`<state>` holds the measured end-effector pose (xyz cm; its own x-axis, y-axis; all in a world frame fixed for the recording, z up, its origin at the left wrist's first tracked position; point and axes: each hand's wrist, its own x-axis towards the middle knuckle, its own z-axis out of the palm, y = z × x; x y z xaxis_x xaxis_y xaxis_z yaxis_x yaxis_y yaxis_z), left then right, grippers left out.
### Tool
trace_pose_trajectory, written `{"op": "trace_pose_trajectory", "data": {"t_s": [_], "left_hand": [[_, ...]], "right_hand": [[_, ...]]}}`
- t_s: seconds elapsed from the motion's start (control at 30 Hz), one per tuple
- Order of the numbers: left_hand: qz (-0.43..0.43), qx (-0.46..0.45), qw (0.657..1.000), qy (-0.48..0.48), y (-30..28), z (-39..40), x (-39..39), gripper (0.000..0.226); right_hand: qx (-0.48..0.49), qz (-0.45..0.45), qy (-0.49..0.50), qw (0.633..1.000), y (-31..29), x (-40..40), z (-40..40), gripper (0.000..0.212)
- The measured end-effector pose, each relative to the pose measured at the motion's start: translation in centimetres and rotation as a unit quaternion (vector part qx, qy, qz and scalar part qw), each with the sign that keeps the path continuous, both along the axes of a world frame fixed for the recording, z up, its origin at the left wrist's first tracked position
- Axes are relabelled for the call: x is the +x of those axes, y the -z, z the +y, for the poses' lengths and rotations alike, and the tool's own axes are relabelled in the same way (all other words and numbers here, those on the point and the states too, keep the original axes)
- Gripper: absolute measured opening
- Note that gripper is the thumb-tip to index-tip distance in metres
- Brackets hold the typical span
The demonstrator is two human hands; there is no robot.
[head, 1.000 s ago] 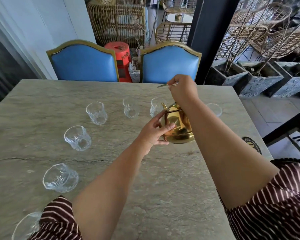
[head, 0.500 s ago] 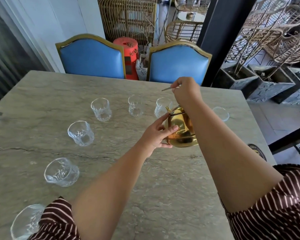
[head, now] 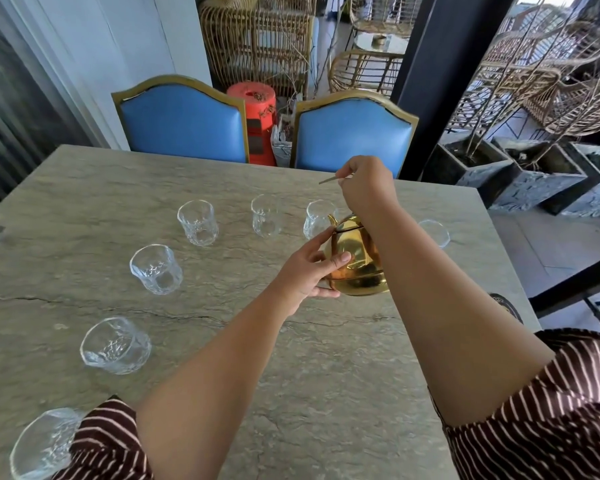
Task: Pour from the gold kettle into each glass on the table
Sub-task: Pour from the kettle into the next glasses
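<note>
The gold kettle (head: pixel 355 261) is near the middle right of the stone table (head: pixel 291 393), its spout close to the rim of a clear glass (head: pixel 316 218). My right hand (head: pixel 366 187) is closed on the kettle's thin handle above it. My left hand (head: pixel 309 268) steadies the kettle's side with thumb and fingers. Several more glasses curve across the table: one (head: pixel 265 220), another (head: pixel 198 222), a third (head: pixel 156 269), a tilted-looking one (head: pixel 116 345) and one by my left sleeve (head: pixel 42 445). A further glass (head: pixel 434 233) is partly hidden behind my right forearm.
Two blue chairs (head: pixel 184 121) (head: pixel 352 131) stand at the table's far edge, an orange stool (head: pixel 253 109) between them. A dark pillar (head: pixel 440 84) and stone planters (head: pixel 492 168) lie to the right. A round dark coaster (head: pixel 506 306) sits near the right edge.
The view has shifted slightly; both hands keep their hold on the kettle, which stays beside the same glass. No glass has moved.
</note>
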<state>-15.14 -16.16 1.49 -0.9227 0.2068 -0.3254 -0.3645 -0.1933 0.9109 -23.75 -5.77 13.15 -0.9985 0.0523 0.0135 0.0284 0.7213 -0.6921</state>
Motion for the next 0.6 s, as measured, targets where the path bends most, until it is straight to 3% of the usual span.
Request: {"op": "trace_pose_trajectory", "data": {"t_s": [0.27,0.6], "left_hand": [[-0.002,0.004,1.000,0.002,-0.06,0.08,0.12,0.068],[-0.006,0.007,1.000,-0.005,0.19,0.07,-0.03,0.083]], "right_hand": [[0.005,-0.008,-0.002,1.000,0.02,0.02,0.03,0.026],[0.014,-0.016,-0.004,1.000,-0.13,-0.17,-0.13,0.026]]}}
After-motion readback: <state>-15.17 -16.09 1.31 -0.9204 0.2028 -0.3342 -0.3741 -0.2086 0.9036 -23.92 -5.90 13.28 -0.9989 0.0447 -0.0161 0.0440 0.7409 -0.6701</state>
